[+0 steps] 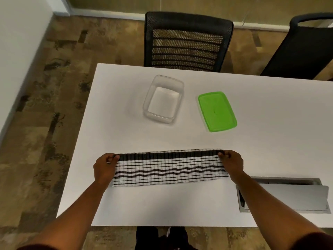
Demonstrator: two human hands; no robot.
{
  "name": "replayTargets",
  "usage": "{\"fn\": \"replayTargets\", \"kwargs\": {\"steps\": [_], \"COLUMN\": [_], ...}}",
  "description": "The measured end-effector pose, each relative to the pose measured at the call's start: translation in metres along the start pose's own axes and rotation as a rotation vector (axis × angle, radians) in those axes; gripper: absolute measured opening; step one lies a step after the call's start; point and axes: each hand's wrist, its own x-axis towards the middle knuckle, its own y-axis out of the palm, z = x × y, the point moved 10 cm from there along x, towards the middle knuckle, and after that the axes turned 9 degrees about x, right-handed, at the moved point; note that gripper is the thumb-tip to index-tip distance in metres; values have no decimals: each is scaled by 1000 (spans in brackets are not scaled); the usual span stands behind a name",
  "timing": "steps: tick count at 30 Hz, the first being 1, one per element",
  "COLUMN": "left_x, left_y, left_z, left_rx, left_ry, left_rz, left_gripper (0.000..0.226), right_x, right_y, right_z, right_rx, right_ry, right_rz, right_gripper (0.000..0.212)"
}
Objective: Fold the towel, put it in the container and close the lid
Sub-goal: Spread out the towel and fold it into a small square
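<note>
White table (180, 204), left hand (105, 167) and right hand (232, 164) outstretched, grips pinching towel (169, 168) corners

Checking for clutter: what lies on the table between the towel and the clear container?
Nothing: in the head view the white table is bare between the striped towel and the clear container.

The left hand (106, 168) covers the left end of the striped towel (169, 167), and the right hand (231, 164) covers its right end. The second chair (304, 49) is cut off by the right edge. The clear container (163, 100) looks blurred at its walls.
</note>
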Motion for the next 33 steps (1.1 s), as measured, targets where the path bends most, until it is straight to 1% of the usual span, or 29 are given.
{"fn": "replayTargets", "kwargs": {"steps": [5, 10, 13, 15, 17, 19, 20, 21, 22, 24, 25, 27, 29, 33], "left_x": [10, 8, 8, 4, -3, -12, -19, -27, -36, -57, -68, -84, -86, -74], "left_y": [4, 4, 5, 5, 3, -1, 1, 9, 23, 57, 73, 100, 116, 119], "left_z": [5, 4, 2, -4, -15, -29, -39, -50, -61, -74, -76, -74, -63, -32], "left_rx": [56, 43, 109, 168, 288, 447, 481, 485, 466, 450, 476, 576, 687, 828], "left_ry": [8, 13, 26, 52, 119, 222, 301, 401, 511, 700, 782, 899, 907, 819], "left_rz": [-10, -22, -34, -41, -84, -179, -210, -201, -152, 3, 65, 146, 188, 163], "left_gripper": [12, 13, 13, 13, 25, 36, 36, 36, 37, 41, 43, 49, 54, 62], "right_x": [8, 8, 8, 5, -5, -23, -34, -46, -58, -83, -96, -121, -132, -112], "right_y": [10, 13, 18, 14, 7, 9, 16, 28, 43, 83, 106, 149, 174, 173], "right_z": [0, -3, -5, -1, 13, 34, 46, 56, 64, 71, 69, 59, 45, 24], "right_rx": [-99, -133, -183, -221, -277, -355, -376, -380, -369, -356, -379, -503, -632, -728], "right_ry": [-19, -15, 10, -8, -99, -275, -384, -492, -591, -743, -796, -895, -957, -903], "right_rz": [-19, -50, -47, -83, -186, -257, -259, -229, -165, 40, 159, 361, 443, 396], "right_gripper": [18, 19, 21, 23, 26, 31, 31, 31, 31, 35, 40, 53, 64, 73]}}
